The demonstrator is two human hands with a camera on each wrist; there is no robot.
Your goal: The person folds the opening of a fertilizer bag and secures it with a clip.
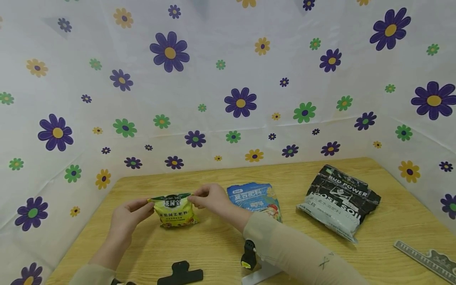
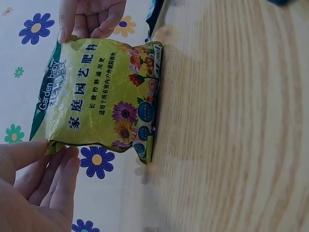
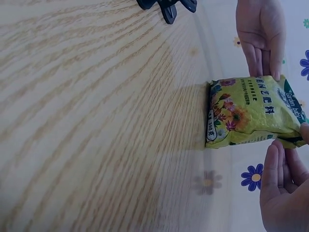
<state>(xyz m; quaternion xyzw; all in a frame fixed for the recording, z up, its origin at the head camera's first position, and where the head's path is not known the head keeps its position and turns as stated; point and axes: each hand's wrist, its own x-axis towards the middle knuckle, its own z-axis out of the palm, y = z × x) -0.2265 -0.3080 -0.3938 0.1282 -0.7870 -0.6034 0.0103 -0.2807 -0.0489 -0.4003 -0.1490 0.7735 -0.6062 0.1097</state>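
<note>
A yellow-green bag of garden fertilizer with a dark green top stands upright on the table. My left hand pinches its upper left corner between thumb and fingers. At the upper right corner, my right hand pinches the bag the same way. Printed flowers run along the bottom of the bag in the left wrist view. Both hands show in the right wrist view, the right hand below the bag and the left hand above it.
A blue fertilizer bag lies partly behind the right forearm. Farther right is a black and grey soil bag. A black clip lies near the front, a white bar beside the right sleeve, and a grey patterned strip at the right.
</note>
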